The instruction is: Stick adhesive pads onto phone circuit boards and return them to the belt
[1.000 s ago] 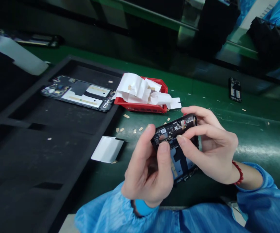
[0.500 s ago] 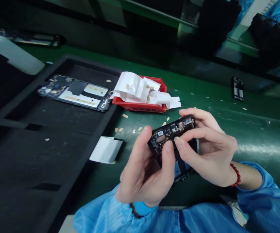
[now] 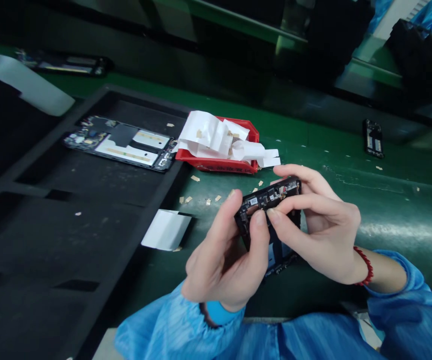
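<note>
Between my two hands is an opened smartphone (image 3: 255,201), tilted above the green bench, its circuit board showing along the upper end. My left hand (image 3: 227,255) grips its left side, the thumb pressed on the board's lower edge. From the right, my right hand (image 3: 319,227) closes on the phone, its thumb and forefinger meeting at the board beside the left thumb. Whatever lies under those fingertips is hidden. Just beyond the phone stands a red bin (image 3: 216,165) heaped with white backing paper (image 3: 206,132). A folded white sheet (image 3: 166,230) lies left of my left hand.
A black tray (image 3: 88,240) fills the left side, with another opened phone (image 3: 126,145) at its far end. Small tan tabs (image 3: 208,202) are scattered on the bench. Further opened phones lie at the back left (image 3: 69,65) and far right (image 3: 373,137).
The phone's upper end has tipped so its board is seen at a flatter angle. Both hands keep their hold, thumbs still on the board. The whole view has shifted slightly.
</note>
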### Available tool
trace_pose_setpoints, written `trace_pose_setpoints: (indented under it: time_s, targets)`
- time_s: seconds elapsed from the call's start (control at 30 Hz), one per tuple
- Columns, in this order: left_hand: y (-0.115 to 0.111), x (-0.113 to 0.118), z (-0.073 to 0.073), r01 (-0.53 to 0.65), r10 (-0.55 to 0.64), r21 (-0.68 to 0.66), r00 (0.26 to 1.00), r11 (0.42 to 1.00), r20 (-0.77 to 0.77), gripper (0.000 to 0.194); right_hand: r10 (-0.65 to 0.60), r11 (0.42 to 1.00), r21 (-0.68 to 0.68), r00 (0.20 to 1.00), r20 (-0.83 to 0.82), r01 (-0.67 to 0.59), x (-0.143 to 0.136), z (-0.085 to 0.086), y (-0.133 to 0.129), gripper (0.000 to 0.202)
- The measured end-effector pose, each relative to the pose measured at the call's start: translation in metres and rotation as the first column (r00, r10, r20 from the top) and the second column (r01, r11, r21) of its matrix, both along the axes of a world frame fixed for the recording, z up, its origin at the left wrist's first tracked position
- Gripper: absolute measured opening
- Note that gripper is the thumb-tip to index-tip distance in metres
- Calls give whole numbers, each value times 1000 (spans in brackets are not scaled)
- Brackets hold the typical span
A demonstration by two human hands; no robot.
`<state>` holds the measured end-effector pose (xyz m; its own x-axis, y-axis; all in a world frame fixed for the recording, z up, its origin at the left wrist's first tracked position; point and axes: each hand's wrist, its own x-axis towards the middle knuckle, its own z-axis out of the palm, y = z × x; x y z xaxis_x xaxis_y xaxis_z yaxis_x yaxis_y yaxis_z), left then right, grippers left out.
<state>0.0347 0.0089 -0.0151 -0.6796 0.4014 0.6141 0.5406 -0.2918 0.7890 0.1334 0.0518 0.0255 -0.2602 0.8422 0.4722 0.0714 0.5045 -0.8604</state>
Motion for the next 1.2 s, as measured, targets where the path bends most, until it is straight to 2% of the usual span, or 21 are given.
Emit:
trace_pose_setpoints:
  time_s: [0.13,0.23,0.47,0.73,0.87,0.97,1.2]
  targets:
    - [-1,2,2,110,-116,52,987,993,110,43,-10,1000,-9,1000,14,10,1,1,2,13]
    - [-2,3,4,143,-152,69,978,987,144,46,15,1000,-23,1000,16,-15,3,3,3,14]
    - [-4,3,4,124,-128,31,981,992,148,48,36,998,-48,996,79,-32,8,12,5,18]
    - [-4,3,1,98,-103,42,982,994,159,46,20,999,-39,993,118,-15,9,14,6,17]
    - [-4,2,3,110,-111,16,990,994,89,49,4,1000,-27,993,122,-1,9,13,4,16]
    - [-2,3,6,97,-97,15,994,995,42,45,1,999,-36,992,129,4,9,13,3,16]
    - [0,3,6,94,-95,17,994,995,51,51,9,999,-40,993,118,-5,8,15,3,16]
